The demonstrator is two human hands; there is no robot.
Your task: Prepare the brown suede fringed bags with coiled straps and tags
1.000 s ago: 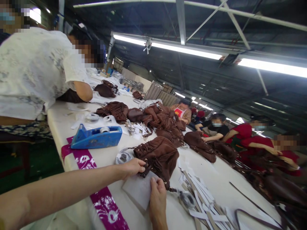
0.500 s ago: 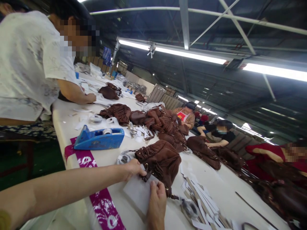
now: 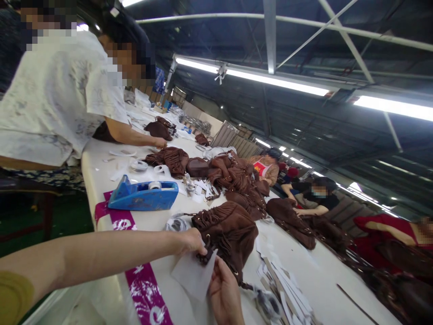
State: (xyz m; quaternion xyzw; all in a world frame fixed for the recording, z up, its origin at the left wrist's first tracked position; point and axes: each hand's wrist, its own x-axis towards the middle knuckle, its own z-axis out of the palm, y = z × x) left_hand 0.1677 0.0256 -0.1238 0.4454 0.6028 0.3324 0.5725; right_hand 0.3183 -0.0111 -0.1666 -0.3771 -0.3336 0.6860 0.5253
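Note:
A brown leather handbag point(image 3: 233, 228) with gathered sides and metal rings lies on the pale table in front of me. My left hand point(image 3: 192, 242) is closed on a small dark brown leather piece point(image 3: 204, 257) at the bag's near side. Under that piece hangs a thin white sheet point(image 3: 191, 275), one corner of it standing up. My right hand point(image 3: 225, 289) pinches the sheet's right edge, fingers curled. Exactly how the leather piece joins the bag is hidden.
A blue tape dispenser point(image 3: 144, 195) stands at the left, by a purple printed strip point(image 3: 149, 289). Paper strips point(image 3: 284, 289) lie at the right. More brown bags point(image 3: 233, 176) are heaped beyond. A co-worker in a white shirt point(image 3: 64, 95) reaches across from the left.
The sheet's right corner has been lifted and folded up toward the leather piece by my right hand. My left hand stays nearly in place. The co-worker's arm has reached farther right.

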